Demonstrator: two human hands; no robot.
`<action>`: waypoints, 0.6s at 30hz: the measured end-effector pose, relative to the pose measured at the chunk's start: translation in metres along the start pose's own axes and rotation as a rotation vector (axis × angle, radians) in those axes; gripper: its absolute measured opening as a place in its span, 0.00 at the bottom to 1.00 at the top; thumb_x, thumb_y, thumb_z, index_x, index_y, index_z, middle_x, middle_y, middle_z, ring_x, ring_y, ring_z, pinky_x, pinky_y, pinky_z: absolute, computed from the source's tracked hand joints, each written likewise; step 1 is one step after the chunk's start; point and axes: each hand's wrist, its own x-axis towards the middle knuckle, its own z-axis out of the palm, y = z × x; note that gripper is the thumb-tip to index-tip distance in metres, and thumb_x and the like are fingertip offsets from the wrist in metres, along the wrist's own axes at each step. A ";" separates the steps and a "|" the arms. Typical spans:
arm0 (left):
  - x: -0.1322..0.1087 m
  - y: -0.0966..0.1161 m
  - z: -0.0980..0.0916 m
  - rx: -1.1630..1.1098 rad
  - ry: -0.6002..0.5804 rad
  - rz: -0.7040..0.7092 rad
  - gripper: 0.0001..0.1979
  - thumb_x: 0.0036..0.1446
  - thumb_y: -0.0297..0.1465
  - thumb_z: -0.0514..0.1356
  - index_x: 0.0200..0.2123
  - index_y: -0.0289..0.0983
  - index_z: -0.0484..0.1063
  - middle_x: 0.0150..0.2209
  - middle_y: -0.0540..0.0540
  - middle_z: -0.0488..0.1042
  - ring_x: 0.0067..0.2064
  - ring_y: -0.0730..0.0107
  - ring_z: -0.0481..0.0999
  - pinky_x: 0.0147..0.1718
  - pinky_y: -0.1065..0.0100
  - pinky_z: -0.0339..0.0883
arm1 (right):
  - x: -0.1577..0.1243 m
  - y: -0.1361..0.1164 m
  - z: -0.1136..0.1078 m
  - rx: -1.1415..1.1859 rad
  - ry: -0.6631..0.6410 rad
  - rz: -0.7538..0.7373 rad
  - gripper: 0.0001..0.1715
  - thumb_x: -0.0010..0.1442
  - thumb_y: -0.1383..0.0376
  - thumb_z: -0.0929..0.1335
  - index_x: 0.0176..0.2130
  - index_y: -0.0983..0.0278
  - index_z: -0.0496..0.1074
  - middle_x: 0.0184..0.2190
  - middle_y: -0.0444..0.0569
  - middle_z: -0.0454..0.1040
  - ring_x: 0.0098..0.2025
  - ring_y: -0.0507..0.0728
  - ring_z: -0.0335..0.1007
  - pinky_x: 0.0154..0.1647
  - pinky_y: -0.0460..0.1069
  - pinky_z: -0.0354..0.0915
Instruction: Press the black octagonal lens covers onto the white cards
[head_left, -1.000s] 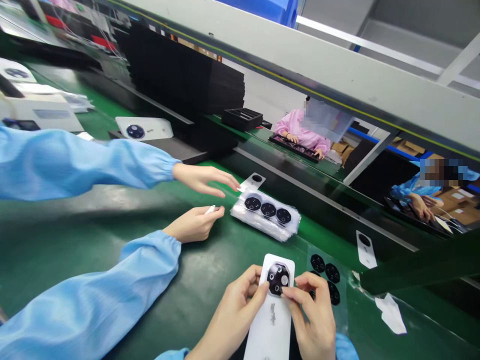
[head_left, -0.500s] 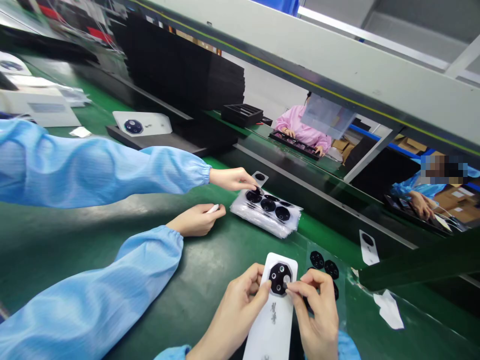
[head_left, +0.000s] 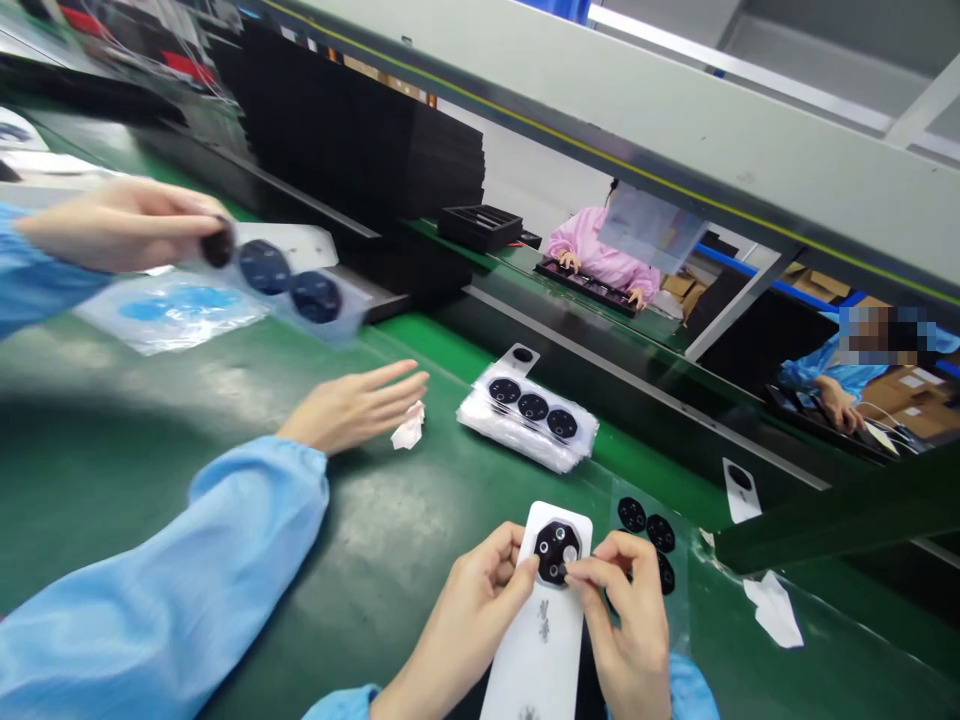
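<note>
My left hand [head_left: 476, 610] grips the left edge of a white phone back cover [head_left: 536, 650], its thumb beside the black camera disc [head_left: 555, 553] near the top. Thumb and forefinger of my right hand [head_left: 626, 605] are pinched together at the disc's lower right edge. Whatever they hold, if anything, is too small to make out. A round pale spot shows on the disc's right side. Partly behind my right hand lies a clear sheet with several black discs [head_left: 660, 532].
Left, a co-worker's hand [head_left: 135, 225] holds up a sheet with black discs [head_left: 315, 297]; their other hand [head_left: 356, 405] is over a paper scrap [head_left: 409, 427]. A stack of disc sheets [head_left: 525, 430] lies ahead. A green beam [head_left: 832, 525] and torn paper [head_left: 774, 610] are right.
The co-worker's far hand has moved left from the stack, carrying a disc sheet. Their near hand has opened and shifted left, exposing a white scrap. My hands hold almost the same pose.
</note>
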 end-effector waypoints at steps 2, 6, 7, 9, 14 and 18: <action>0.000 0.000 0.000 0.005 -0.001 0.005 0.15 0.55 0.43 0.57 0.32 0.36 0.66 0.26 0.52 0.66 0.26 0.74 0.64 0.25 0.74 0.59 | 0.000 0.001 -0.001 -0.020 0.008 -0.034 0.09 0.61 0.71 0.63 0.36 0.60 0.71 0.35 0.49 0.60 0.34 0.54 0.64 0.30 0.48 0.66; 0.000 -0.002 -0.001 -0.006 -0.001 -0.001 0.15 0.54 0.43 0.57 0.32 0.36 0.66 0.25 0.53 0.65 0.26 0.75 0.63 0.25 0.74 0.58 | -0.001 0.002 -0.001 -0.069 -0.016 -0.094 0.10 0.60 0.72 0.63 0.36 0.60 0.72 0.35 0.48 0.61 0.33 0.54 0.64 0.29 0.48 0.65; 0.000 -0.002 -0.001 -0.008 -0.002 -0.007 0.15 0.54 0.43 0.57 0.32 0.35 0.66 0.25 0.53 0.65 0.26 0.75 0.63 0.25 0.74 0.58 | -0.002 0.002 -0.001 -0.062 -0.001 -0.074 0.10 0.60 0.72 0.63 0.36 0.60 0.72 0.35 0.48 0.61 0.33 0.54 0.63 0.29 0.48 0.65; 0.000 -0.002 -0.001 -0.008 0.000 -0.018 0.16 0.54 0.43 0.58 0.32 0.35 0.66 0.25 0.52 0.66 0.26 0.75 0.63 0.24 0.74 0.58 | -0.002 0.000 -0.001 -0.051 0.031 -0.034 0.10 0.61 0.71 0.63 0.35 0.60 0.72 0.34 0.48 0.61 0.33 0.54 0.63 0.30 0.49 0.64; 0.001 0.000 -0.001 -0.036 0.006 -0.036 0.17 0.52 0.45 0.59 0.31 0.35 0.66 0.25 0.52 0.66 0.26 0.75 0.63 0.24 0.74 0.58 | -0.001 0.000 -0.003 -0.053 -0.024 -0.037 0.10 0.61 0.72 0.63 0.37 0.60 0.72 0.35 0.48 0.61 0.34 0.54 0.63 0.31 0.50 0.64; 0.002 0.000 -0.001 -0.040 0.005 -0.048 0.18 0.51 0.45 0.59 0.31 0.35 0.66 0.25 0.52 0.66 0.25 0.75 0.63 0.24 0.74 0.57 | 0.000 0.005 -0.005 -0.076 -0.026 -0.099 0.10 0.60 0.73 0.64 0.38 0.60 0.72 0.35 0.48 0.60 0.33 0.54 0.63 0.29 0.48 0.65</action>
